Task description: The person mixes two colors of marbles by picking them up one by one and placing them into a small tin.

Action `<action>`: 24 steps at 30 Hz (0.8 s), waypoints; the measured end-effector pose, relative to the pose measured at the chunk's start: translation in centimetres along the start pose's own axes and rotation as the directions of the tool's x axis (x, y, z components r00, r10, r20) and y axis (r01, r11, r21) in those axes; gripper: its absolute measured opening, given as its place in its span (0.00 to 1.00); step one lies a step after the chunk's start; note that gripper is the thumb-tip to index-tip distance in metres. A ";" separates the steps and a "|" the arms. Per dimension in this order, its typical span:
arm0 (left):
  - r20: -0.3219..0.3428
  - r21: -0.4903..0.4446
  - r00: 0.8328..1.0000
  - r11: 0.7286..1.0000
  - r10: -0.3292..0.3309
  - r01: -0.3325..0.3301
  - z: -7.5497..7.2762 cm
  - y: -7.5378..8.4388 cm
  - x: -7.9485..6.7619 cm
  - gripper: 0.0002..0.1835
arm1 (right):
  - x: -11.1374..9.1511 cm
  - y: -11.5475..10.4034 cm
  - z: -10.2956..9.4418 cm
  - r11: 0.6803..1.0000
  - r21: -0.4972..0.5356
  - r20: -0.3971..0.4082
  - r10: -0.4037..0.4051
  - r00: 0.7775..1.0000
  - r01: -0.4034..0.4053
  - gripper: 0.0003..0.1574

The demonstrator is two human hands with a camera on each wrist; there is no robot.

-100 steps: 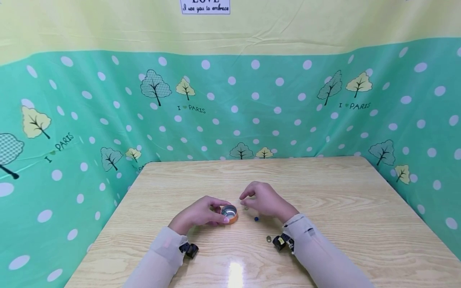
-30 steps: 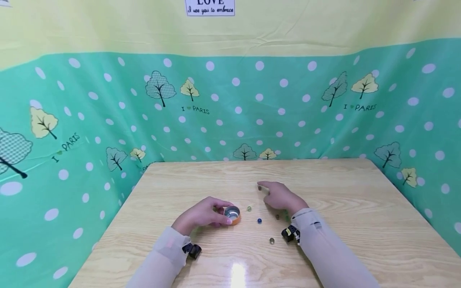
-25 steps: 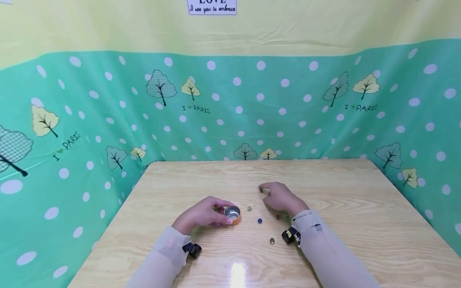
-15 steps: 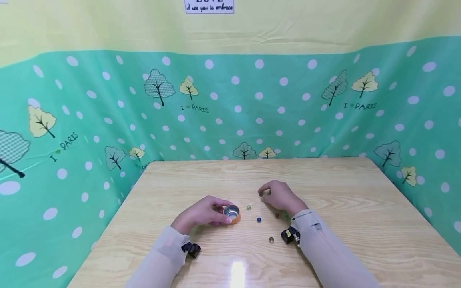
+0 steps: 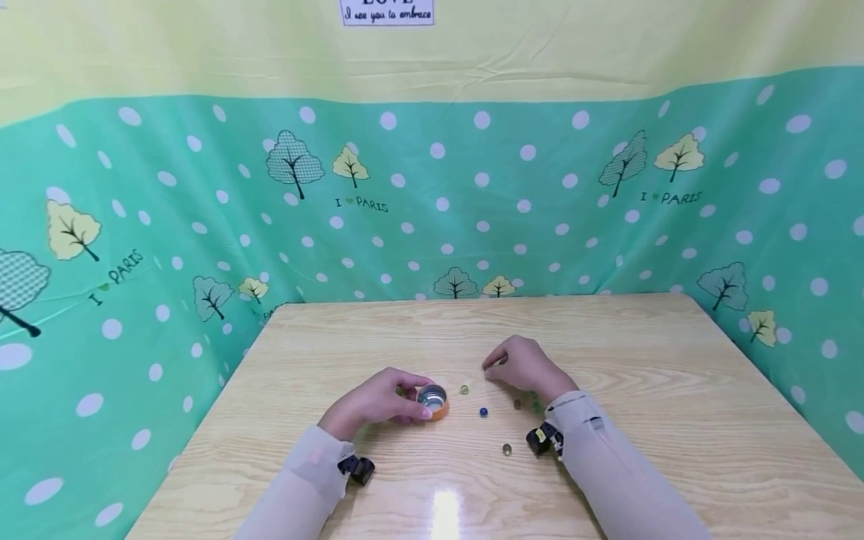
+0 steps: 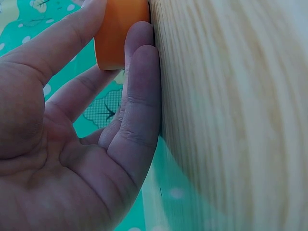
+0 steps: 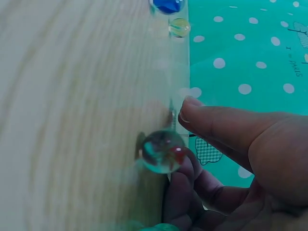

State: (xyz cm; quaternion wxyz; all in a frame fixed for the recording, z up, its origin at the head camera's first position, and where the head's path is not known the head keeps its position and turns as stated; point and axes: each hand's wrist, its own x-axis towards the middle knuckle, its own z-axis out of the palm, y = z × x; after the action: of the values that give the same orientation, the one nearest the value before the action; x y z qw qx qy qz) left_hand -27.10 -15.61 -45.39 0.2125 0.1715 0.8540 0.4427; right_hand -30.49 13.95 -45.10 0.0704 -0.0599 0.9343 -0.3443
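My left hand (image 5: 385,397) holds a small round tin (image 5: 433,411), orange outside and silver inside, between thumb and fingers. It stands mouth up on the wooden table, and its orange wall fills the top of the left wrist view. My right hand (image 5: 523,365) is low over the table to the right, thumb and index fingertips together on a small marble that they mostly hide. Between the hands lie a pale green marble (image 5: 464,389) and a blue marble (image 5: 484,412). In the right wrist view, a clear marble with red inside (image 7: 162,151) sits before the fingers.
A brown marble (image 5: 517,404) and a green one (image 5: 536,406) lie by the right wrist. Another clear brownish marble (image 5: 507,449) is nearer the front. The table (image 5: 337,337) is bounded by a green dotted cloth (image 5: 405,247) at back and sides.
My right hand has gone from beside the tin to a marble farther back. Its index finger drew that marble nearer, and the thumb closed in. The left hand still holds the tin.
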 end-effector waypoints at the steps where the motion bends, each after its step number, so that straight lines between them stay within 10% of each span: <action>1: 0.000 0.000 1.000 1.000 0.002 -0.002 0.0 0.0 0.0 0.33 | 0.0 -0.1 0.0 1.000 0.009 0.003 0.002 1.000 -0.002 0.06; 24: 0.001 0.009 1.000 1.000 0.027 -0.027 -0.1 -0.3 0.1 0.31 | -0.7 -1.6 -0.3 0.997 0.041 0.054 -0.065 0.996 0.063 0.03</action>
State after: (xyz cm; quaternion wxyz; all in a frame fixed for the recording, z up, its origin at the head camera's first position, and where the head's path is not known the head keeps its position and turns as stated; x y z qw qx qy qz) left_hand -27.26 -15.77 -45.62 0.2061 0.1844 0.8534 0.4418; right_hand -29.76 13.06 -43.77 0.0861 -0.0980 0.9227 -0.3627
